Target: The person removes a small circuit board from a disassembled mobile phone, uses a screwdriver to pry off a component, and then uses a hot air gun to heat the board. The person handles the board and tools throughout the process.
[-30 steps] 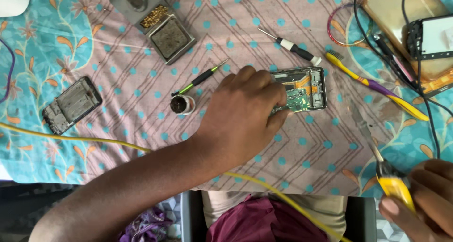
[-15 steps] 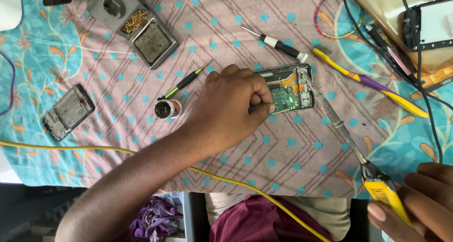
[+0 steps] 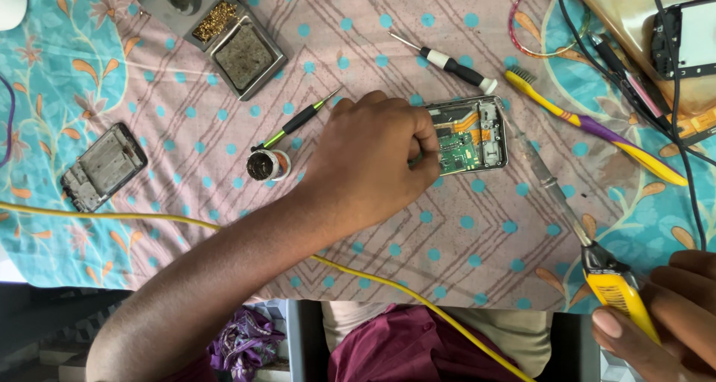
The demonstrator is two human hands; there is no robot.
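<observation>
My left hand rests on the left half of an opened phone, fingers curled on its frame and pinning it to the patterned cloth. The phone's green board and orange flex cables show to the right of my fingers. My right hand at the lower right grips the yellow handle of a soldering iron. Its long metal shaft runs up and left, and the tip lies at the phone's right edge.
A small round flux tin and a green-tipped tool lie left of my hand. Also on the cloth are a black screwdriver, a yellow-purple toothbrush, a solder stand tray, a stripped phone frame, a yellow cable, and another phone at top right.
The view has drifted, so everything sits lower and to the right in frame. The soldering iron shaft has come into view toward the phone. My left hand stays on the phone.
</observation>
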